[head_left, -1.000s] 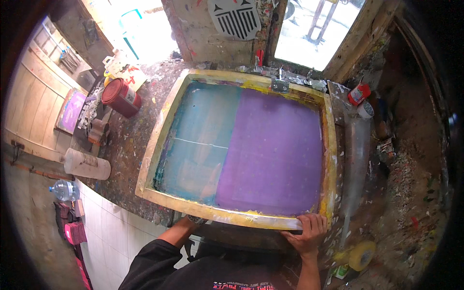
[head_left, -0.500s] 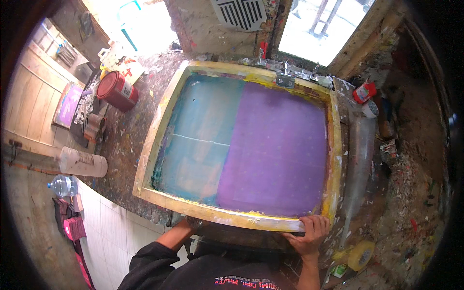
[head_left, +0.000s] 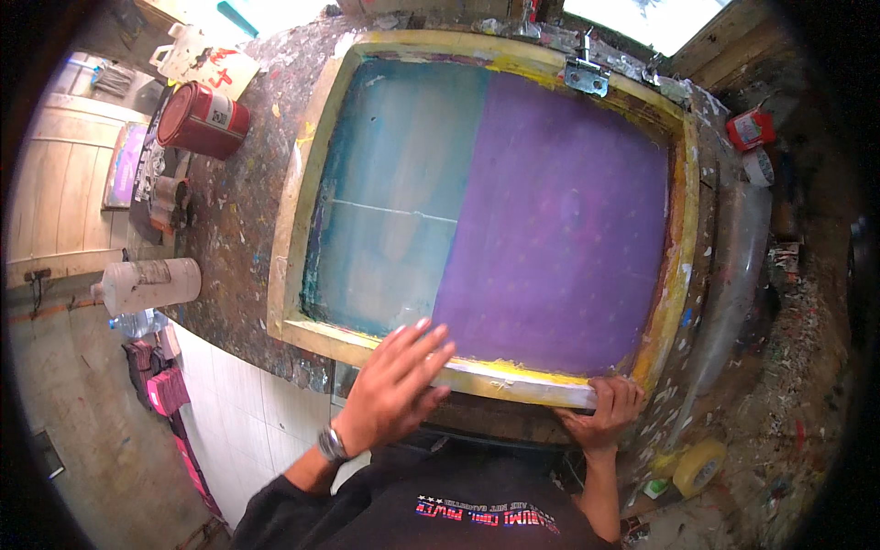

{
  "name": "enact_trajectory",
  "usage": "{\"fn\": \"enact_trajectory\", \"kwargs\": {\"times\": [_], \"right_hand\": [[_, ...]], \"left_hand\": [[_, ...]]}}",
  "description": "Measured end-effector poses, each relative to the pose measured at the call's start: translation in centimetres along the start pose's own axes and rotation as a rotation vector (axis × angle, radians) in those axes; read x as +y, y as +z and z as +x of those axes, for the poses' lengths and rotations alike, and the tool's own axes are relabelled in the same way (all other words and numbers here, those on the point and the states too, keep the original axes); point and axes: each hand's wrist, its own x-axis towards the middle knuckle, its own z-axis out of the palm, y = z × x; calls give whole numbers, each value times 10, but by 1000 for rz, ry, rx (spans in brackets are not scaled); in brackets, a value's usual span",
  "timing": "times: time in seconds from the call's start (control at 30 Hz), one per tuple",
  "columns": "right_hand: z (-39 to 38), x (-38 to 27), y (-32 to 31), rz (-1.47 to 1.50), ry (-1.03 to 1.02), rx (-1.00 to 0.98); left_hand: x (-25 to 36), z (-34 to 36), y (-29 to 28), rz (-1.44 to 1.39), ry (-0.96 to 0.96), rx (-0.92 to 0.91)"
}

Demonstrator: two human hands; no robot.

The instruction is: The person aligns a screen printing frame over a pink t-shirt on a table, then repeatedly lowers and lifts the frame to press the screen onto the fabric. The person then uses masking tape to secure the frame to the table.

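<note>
The left hand [head_left: 392, 390], a little blurred, hides a part of the near rail [head_left: 522, 385] of the screen-printing frame [head_left: 299, 220]; whether it touches this rail, I cannot tell. The white bottle [head_left: 154, 283] covers partly the clear water bottle [head_left: 139, 324]. The upper edge cuts the bright window [head_left: 646, 20].

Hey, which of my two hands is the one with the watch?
Your left hand, open over the near edge of the frame: it has a silver watch at the wrist. Your right hand, gripping the frame, shows a bare wrist.
</note>
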Motion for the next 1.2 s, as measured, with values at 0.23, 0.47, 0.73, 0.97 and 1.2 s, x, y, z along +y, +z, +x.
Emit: {"fn": "enact_trajectory", "kwargs": {"times": [0.23, 0.47, 0.73, 0.97, 1.2], "right_hand": [[1, 0, 3, -70, -11, -31], [4, -1, 1, -62, -5, -11], [6, 3, 3, -25, -11, -12], [9, 0, 5, 36, -9, 17], [7, -1, 6, 89, -12, 78]], "left_hand": [[-25, 146, -24, -609, 98, -387], [-42, 172, 1, -639, 10, -490], [12, 236, 80, -631, 91, -662], [18, 256, 94, -722, 67, -565], [25, 110, -17, 26, 157, 305]]}}
